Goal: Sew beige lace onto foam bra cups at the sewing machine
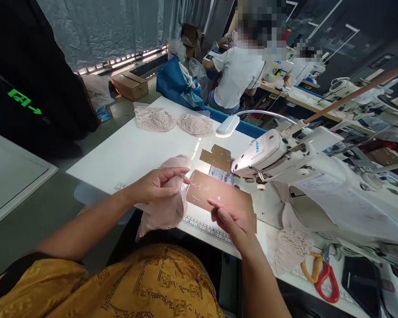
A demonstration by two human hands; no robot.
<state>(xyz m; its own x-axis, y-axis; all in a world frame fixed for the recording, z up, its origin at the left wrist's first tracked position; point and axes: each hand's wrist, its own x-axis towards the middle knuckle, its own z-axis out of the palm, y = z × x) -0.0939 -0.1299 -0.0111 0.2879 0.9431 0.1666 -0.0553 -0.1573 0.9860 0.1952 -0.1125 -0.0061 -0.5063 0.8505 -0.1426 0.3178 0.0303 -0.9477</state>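
My left hand (159, 185) lies over a piece of pale pink sheer fabric (166, 212) at the near edge of the white sewing table (135, 150), fingers curled and pinching the cloth. My right hand (232, 221) hovers beside it with fingers stretched out over a brown cardboard guide (215, 190) taped to the table. The fabric droops off the table edge toward my lap. The white sewing machine (285, 154) stands right of the cardboard, its needle area just beyond my right fingertips.
Two pink lace pieces (172, 120) lie at the table's far side. A lamp head (227, 126) hangs over the work. Red-and-yellow scissors (321, 274) and more lace (288, 249) sit at the right. Other people sit at machines behind.
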